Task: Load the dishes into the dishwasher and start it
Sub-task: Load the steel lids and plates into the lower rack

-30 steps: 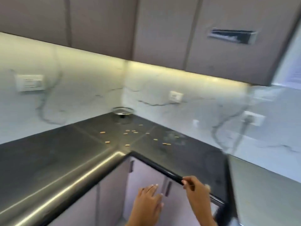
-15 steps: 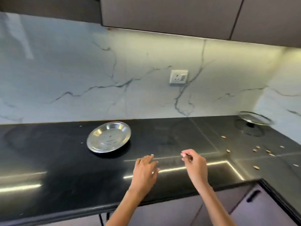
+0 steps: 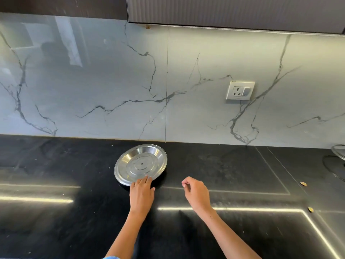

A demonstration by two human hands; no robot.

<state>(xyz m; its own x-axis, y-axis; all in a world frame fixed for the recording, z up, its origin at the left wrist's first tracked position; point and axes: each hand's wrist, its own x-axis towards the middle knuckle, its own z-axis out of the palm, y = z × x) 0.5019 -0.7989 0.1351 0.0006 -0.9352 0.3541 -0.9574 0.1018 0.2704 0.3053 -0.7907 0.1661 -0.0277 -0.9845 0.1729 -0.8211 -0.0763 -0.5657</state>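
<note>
A round steel plate point(image 3: 140, 163) lies flat on the black countertop point(image 3: 224, 174), near the marble backsplash. My left hand point(image 3: 141, 193) reaches forward with straight fingers, and its fingertips touch the plate's near rim. My right hand point(image 3: 196, 193) hovers over the counter to the right of the plate, apart from it. Its fingers are curled with the fingertips drawn together, and I see nothing between them. No dishwasher is in view.
A wall socket point(image 3: 240, 90) sits on the backsplash to the right. A glass lid or dish point(image 3: 338, 151) shows at the far right edge. Small tan bits point(image 3: 303, 183) lie on the counter's right side. Dark upper cabinets hang overhead.
My view has swung left from the counter corner to the straight run. The plate is now centred, and my left hand has reached forward onto its near rim.
</note>
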